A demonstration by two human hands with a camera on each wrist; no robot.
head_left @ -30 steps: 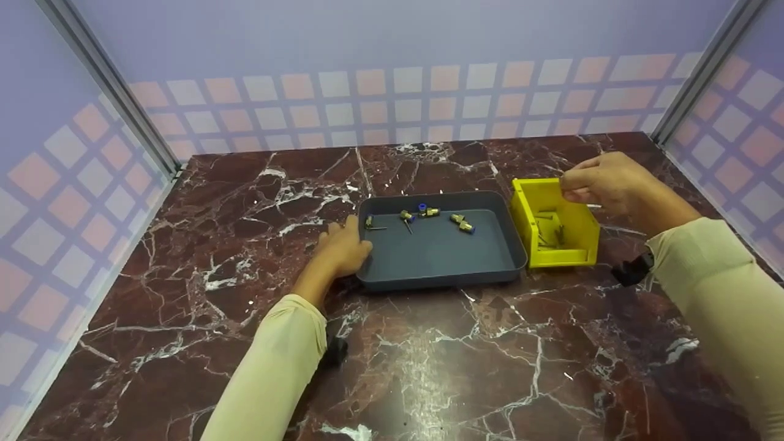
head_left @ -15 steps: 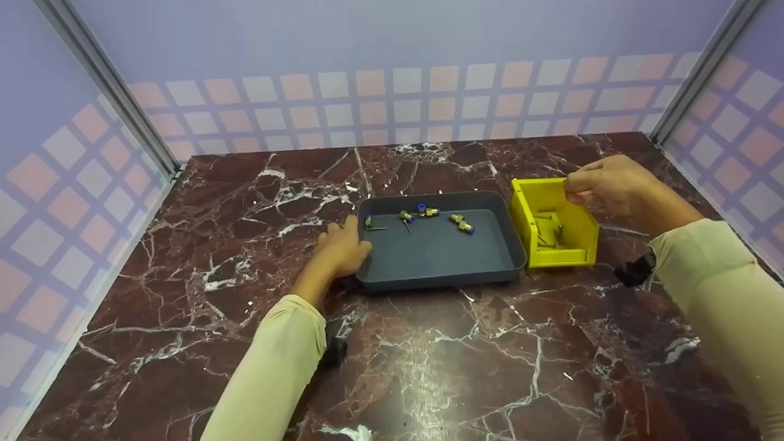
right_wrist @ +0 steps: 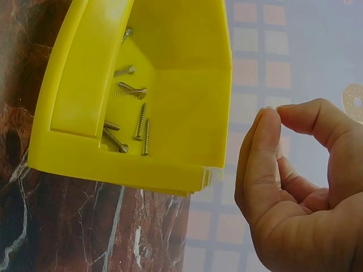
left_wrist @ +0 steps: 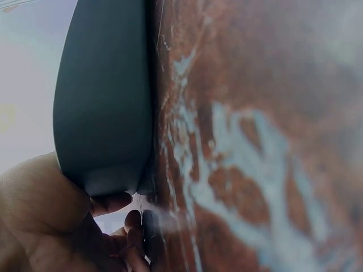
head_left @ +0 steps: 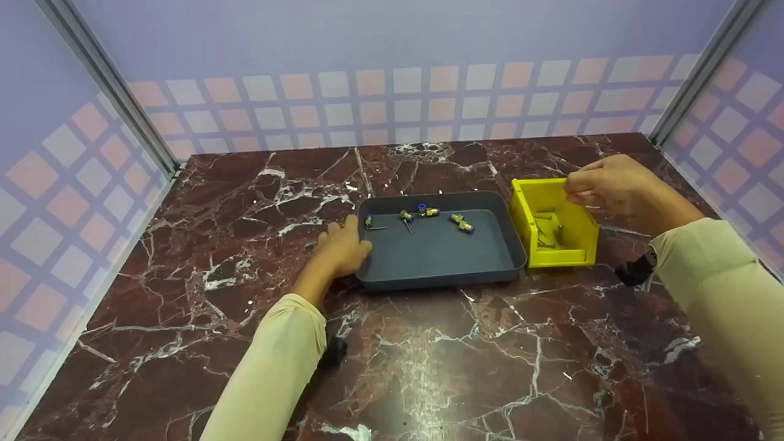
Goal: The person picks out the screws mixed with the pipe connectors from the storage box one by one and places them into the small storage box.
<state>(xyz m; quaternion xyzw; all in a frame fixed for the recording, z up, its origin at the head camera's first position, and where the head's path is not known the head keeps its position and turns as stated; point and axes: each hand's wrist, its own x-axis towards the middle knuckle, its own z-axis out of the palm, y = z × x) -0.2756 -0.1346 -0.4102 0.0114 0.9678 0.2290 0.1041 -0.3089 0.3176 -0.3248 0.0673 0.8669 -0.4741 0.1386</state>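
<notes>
My left hand grips the left wall of a dark grey tray, the thumb at its rim. In the left wrist view, fingers curl by the corner of the tray. Several brass push-in fittings with blue ends and thin screws lie in the tray. My right hand hovers at the right side of a yellow bin. Seen from the right wrist, thumb and index fingertips of this hand meet, with nothing visible between them. Several screws lie on the bin's floor.
Tray and bin stand side by side on a dark red marbled tabletop. Lilac panels with pink and white squares close off the back and both sides. Small white specks lie behind the tray.
My right hand has shifted very slightly to the right over the bin, then stayed put. The left hand, tray and fittings have not moved.
</notes>
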